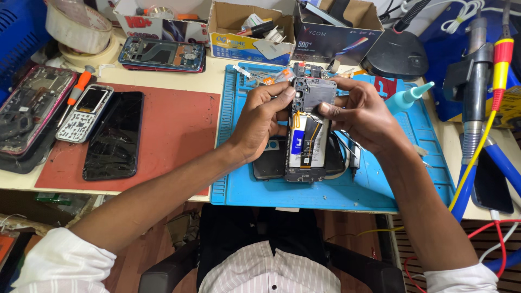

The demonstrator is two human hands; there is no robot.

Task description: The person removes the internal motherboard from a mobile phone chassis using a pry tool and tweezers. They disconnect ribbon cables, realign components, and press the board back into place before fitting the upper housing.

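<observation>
An opened smartphone (306,135) with its back cover off is held above a blue work mat (336,190), its battery and circuit board showing. My left hand (260,122) grips the phone's left edge, thumb pressed near the top by the camera area. My right hand (358,111) holds the right side, with its thumb pushing on the board just above the battery. Under the phone lies a dark phone cover (268,163) on the mat.
A red mat (173,125) at left bears a cracked black phone (114,135) and a small keypad phone (84,113). An orange-handled screwdriver (80,87), opened phone frames (163,54), tape rolls (78,27), cardboard boxes (249,27), a teal glue bottle (410,97) and cables at right surround the mats.
</observation>
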